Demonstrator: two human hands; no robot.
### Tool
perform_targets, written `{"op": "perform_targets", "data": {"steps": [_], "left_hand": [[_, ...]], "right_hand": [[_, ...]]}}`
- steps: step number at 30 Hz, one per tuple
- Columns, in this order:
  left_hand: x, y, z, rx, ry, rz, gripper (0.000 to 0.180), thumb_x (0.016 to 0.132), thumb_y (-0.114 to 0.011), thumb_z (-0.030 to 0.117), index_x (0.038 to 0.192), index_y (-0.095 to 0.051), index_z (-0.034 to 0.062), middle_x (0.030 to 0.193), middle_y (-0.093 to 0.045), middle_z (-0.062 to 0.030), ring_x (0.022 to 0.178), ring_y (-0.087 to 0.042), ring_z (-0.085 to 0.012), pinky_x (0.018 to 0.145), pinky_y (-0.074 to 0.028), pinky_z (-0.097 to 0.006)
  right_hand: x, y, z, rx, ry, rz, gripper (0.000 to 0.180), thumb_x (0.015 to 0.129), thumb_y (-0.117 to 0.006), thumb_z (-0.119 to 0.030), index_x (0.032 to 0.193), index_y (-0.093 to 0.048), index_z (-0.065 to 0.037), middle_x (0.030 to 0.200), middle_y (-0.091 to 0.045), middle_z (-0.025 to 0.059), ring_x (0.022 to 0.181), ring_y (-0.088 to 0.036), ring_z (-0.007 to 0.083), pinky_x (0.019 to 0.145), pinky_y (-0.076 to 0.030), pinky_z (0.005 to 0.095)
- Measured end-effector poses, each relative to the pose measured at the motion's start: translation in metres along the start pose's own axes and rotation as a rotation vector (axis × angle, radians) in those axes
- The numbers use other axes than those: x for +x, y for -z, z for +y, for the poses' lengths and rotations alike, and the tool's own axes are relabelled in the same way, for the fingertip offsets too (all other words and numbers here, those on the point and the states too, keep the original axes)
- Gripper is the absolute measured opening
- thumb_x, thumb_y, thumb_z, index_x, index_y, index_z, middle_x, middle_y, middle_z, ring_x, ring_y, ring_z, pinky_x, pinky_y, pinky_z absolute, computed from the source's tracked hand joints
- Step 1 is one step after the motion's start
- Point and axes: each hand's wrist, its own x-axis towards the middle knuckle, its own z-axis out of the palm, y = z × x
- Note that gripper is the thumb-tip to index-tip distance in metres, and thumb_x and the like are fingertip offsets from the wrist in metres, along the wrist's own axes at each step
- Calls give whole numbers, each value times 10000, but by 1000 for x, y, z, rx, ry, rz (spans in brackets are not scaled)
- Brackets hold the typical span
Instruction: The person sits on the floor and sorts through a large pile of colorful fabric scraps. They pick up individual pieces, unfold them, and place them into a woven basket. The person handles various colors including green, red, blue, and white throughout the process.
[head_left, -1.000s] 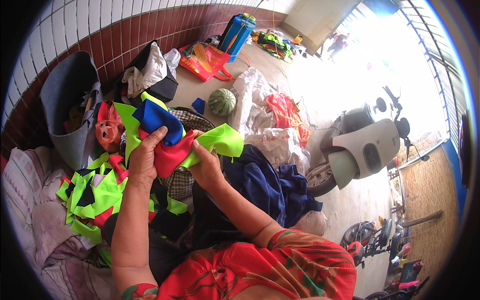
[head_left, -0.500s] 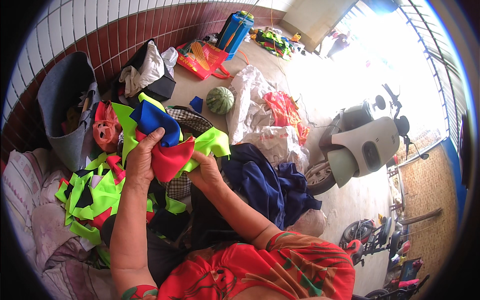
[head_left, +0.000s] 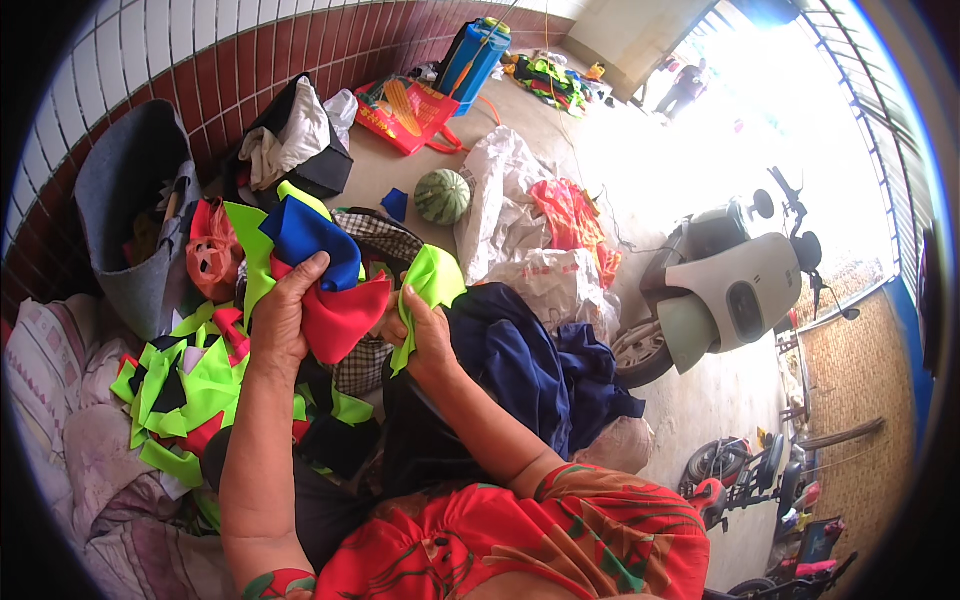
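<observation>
Pinching left hand (head_left: 283, 318): thumb clamped over blue scrap (head_left: 318, 238) and red scrap (head_left: 345, 322), above checked cloth (head_left: 357, 368).
Right hand (head_left: 428, 335): pinching lime scrap (head_left: 436, 275) (just beside the red one).
Blue tank (head_left: 479, 75): on floor (head_left: 690, 410), near its edge at the tiled wall (head_left: 230, 90).

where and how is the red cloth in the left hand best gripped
Likely the red cloth is best pinched by its loose right corner, coming from the right: the left hand holds its left side and the blue cloth partly covers its top, while that corner sticks out. The right hand holds a green cloth, so its fingers may need freeing.
</observation>
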Motion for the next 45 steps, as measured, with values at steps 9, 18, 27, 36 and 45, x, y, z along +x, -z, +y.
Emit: {"op": "perform_targets", "data": {"steps": [9, 18, 27, 36, 45], "left_hand": [[-4, -4, 4, 45, 45, -32, 213, 782, -675, 74, 980, -602, 44, 917, -642, -54, 824, -630, -153, 782, -522, -304], [0, 9, 3, 101, 10, 56, 186, 748, -692, 56, 906, -610, 7, 853, -645, -67, 759, -634, -163, 723, -529, -302], [-3, 19, 26, 468, -75, 124, 333, 730, -697, -5, 1041, -578, -24, 902, -647, -88, 811, -641, -161, 752, -532, -292], [-8, 25, 40, 515, -174, 101, 269, 733, -702, 15, 982, -611, -31, 917, -645, -85, 828, -622, -152, 764, -501, -263], [-6, 21, 21, 807, -189, 236, 291, 773, -689, 93, 996, -569, -51, 870, -613, -61, 758, -568, -122, 700, -474, -261]], "right_hand": [[16, 0, -10, 55, 81, 74, 306, 911, -465, -323, 1029, -480, -41, 881, -593, 115, 734, -563, 214, 640, -477, 350], [47, -10, -1, 146, 30, -73, 321, 940, -402, -224, 1204, -465, -53, 1014, -556, 126, 909, -546, 257, 830, -456, 419], [85, -34, 31, -7, 142, -122, 287, 885, -476, -36, 1172, -478, -21, 1038, -597, 152, 960, -580, 278, 844, -471, 400], [78, -49, 48, -266, 78, -112, 228, 911, -542, -212, 1034, -533, -21, 737, -579, 35, 488, -473, 76, 431, -379, 202], [50, -68, 31, -327, 184, -284, 522, 856, -596, -321, 1229, -438, 9, 1055, -570, 78, 907, -571, 147, 774, -477, 272]]}}
